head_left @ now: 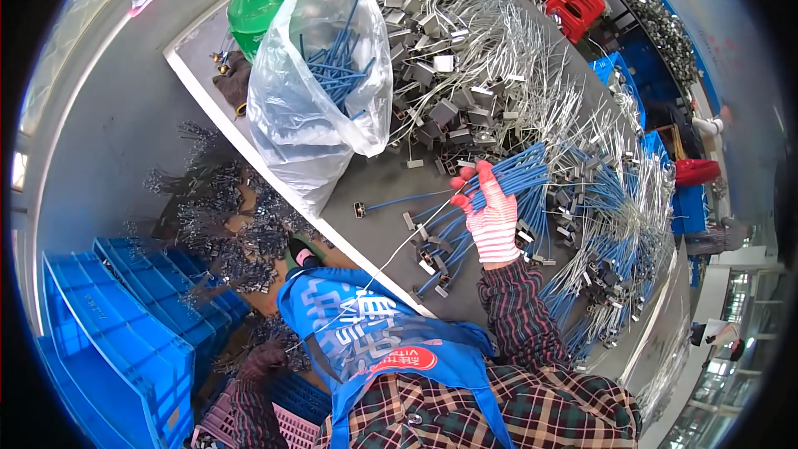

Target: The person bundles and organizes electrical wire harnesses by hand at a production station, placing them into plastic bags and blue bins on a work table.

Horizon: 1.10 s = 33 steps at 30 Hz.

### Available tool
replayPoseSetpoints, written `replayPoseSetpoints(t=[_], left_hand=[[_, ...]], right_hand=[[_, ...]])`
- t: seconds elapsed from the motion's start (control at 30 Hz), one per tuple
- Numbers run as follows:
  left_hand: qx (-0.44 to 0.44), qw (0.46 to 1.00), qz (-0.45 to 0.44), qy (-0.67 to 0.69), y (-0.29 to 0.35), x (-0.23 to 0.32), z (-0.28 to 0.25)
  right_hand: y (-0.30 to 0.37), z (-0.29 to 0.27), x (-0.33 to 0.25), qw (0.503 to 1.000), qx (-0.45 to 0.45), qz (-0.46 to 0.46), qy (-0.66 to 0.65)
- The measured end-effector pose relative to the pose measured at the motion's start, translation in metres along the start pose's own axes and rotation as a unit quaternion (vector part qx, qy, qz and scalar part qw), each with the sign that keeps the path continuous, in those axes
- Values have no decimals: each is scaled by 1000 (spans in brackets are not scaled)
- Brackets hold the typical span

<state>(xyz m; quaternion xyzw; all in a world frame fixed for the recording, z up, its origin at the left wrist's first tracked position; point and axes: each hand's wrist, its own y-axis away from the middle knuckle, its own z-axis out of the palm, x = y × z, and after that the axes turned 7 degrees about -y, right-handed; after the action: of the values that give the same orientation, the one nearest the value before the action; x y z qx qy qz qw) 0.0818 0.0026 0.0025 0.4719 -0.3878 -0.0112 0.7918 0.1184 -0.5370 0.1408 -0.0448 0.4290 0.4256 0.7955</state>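
My right hand (492, 214), in a pink-and-white striped glove, is closed around a bundle of blue-sleeved wires (525, 168) over the table. Small boxy metal parts sit at the wire ends, and one sleeved wire (403, 199) sticks out to the left. A long pale wire (399, 248) runs from near the right fingers across my apron toward my left hand (264, 359). That hand is low at the left, dark and blurred, above a pink crate (293, 428); its fingers are not clear. A clear plastic bag (287, 129) holding loose blue tubes (337, 71) stands left of the bundle.
A large heap of wires with grey metal boxes (465, 91) covers the table's far side. A green bottle (259, 4) stands behind the bag. Blue crates (125, 341) and piled wired parts (249, 233) lie below the table's left edge (249, 154). A red stool (573, 10) is beyond.
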Motion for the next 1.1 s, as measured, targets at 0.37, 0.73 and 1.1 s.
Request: replayPoseSetpoints(t=[0.37, 0.73, 1.1], left_hand=[[53, 997, -47, 41, -1, 85, 43], [149, 888, 341, -269, -122, 268, 255], [10, 952, 287, 104, -217, 317, 231]], right_hand=[[18, -7, 18, 989, -67, 133, 12], [85, -20, 39, 960, -74, 123, 242], [38, -25, 0, 947, -113, 167, 250]])
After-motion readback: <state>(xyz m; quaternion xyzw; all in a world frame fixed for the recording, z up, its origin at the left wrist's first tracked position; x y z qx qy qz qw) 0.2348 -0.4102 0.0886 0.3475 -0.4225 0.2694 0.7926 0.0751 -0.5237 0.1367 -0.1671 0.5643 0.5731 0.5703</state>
